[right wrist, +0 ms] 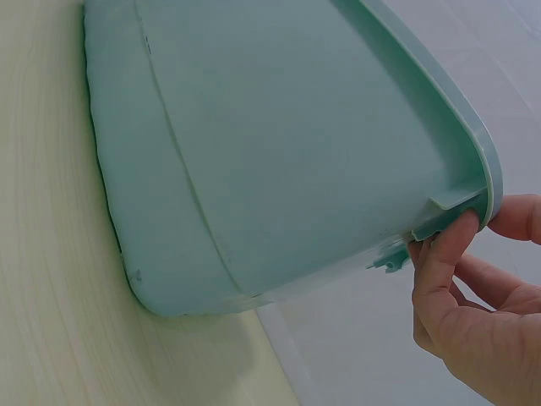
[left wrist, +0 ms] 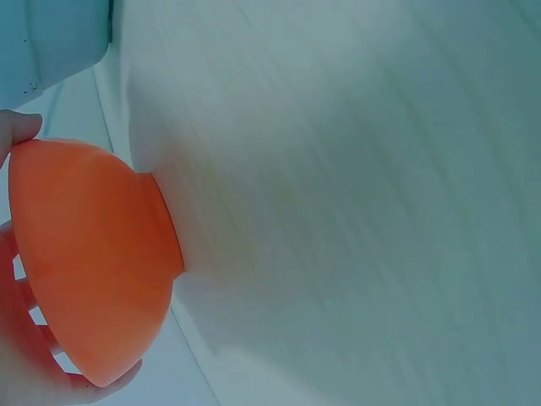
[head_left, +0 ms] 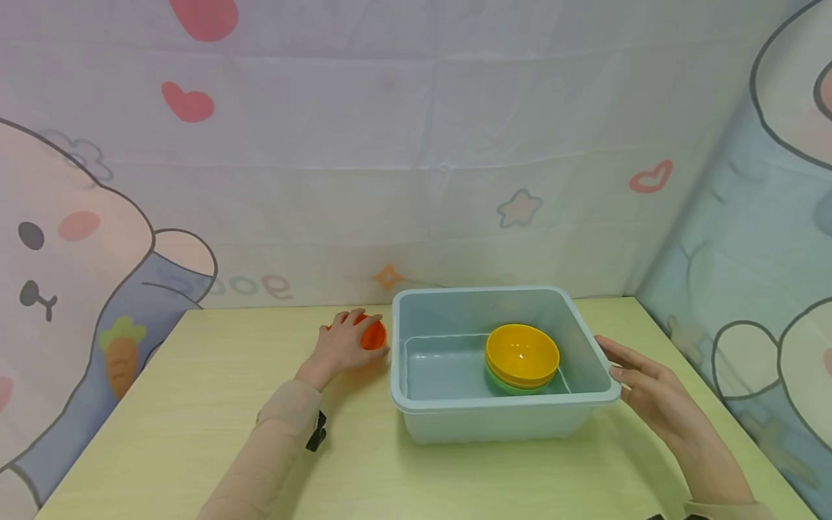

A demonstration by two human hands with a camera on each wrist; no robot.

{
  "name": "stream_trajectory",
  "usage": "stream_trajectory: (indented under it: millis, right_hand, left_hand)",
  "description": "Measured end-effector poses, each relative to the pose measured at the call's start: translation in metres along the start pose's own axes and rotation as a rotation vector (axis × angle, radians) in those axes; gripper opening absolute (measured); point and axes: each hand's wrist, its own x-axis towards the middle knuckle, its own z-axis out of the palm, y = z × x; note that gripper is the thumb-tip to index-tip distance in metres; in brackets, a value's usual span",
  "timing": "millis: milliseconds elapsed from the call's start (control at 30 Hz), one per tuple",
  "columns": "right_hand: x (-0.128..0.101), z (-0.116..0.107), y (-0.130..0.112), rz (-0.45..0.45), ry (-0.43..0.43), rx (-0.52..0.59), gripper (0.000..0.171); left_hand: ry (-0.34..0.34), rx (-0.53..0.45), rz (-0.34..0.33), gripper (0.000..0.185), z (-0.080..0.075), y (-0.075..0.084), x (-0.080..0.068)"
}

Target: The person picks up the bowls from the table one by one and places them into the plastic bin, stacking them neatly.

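My left hand point(head_left: 342, 344) spans an orange bowl point(left wrist: 97, 254) from above, thumb on one side of the rim and fingers curled over the other. The bowl stands upright near the back of the table, just left of a light blue-green plastic basin point(head_left: 494, 403). Inside the basin, towards its right side, a yellow bowl point(head_left: 522, 352) is stacked on a green bowl point(head_left: 516, 391). At the basin's right side, my right hand point(right wrist: 482, 313) pinches the rim between thumb and fingers, as the right wrist view shows.
The pale wood-grain table point(head_left: 214, 404) ends at a printed cloth backdrop point(head_left: 403, 144) close behind the basin. Another cloth side point(head_left: 760, 238) rises along the right edge. A dark strap piece point(head_left: 316, 432) hangs at my left wrist.
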Motion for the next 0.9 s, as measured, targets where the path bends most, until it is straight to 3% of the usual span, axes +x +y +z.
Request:
stream_trajectory:
  millis: [900]
  right_hand:
    - [0.0012, 0.0001, -0.0004, -0.002, -0.01, 0.025, 0.05]
  left_hand:
    - [0.009, -0.001, -0.025, 0.062, 0.0018, -0.0019, 0.0014]
